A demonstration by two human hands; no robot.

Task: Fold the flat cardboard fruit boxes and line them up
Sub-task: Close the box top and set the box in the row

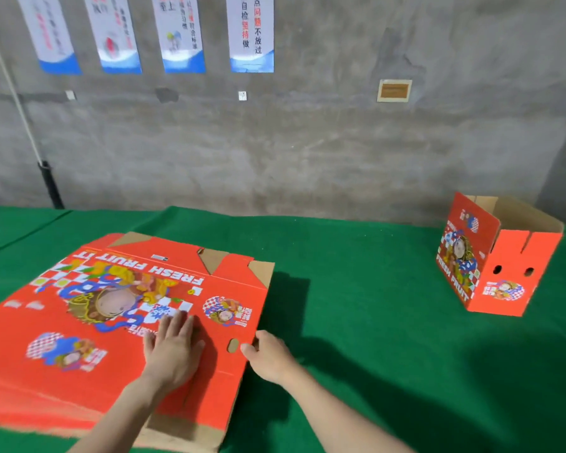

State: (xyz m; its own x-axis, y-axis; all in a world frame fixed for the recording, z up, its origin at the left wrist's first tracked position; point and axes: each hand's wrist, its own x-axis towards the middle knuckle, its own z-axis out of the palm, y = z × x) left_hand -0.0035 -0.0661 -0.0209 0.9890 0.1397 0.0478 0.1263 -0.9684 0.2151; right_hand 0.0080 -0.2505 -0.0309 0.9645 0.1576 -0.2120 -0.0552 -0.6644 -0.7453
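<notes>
A stack of flat red cardboard fruit boxes (89, 308), printed "FRESH FRUIT", lies on the left half of the green table. My left hand (172, 349) rests flat on the top sheet, fingers straight. At the stack's right edge, beside an oval handle hole, my right hand (268, 354) pinches the top flat box, thumb on top and fingers under the edge. One folded red box (494, 256) stands upright at the far right, its top open.
The table (356, 289) is covered in green felt and meets a grey concrete wall at the back. Several posters (250, 32) hang on the wall. A black pipe (51, 184) stands at the table's back left.
</notes>
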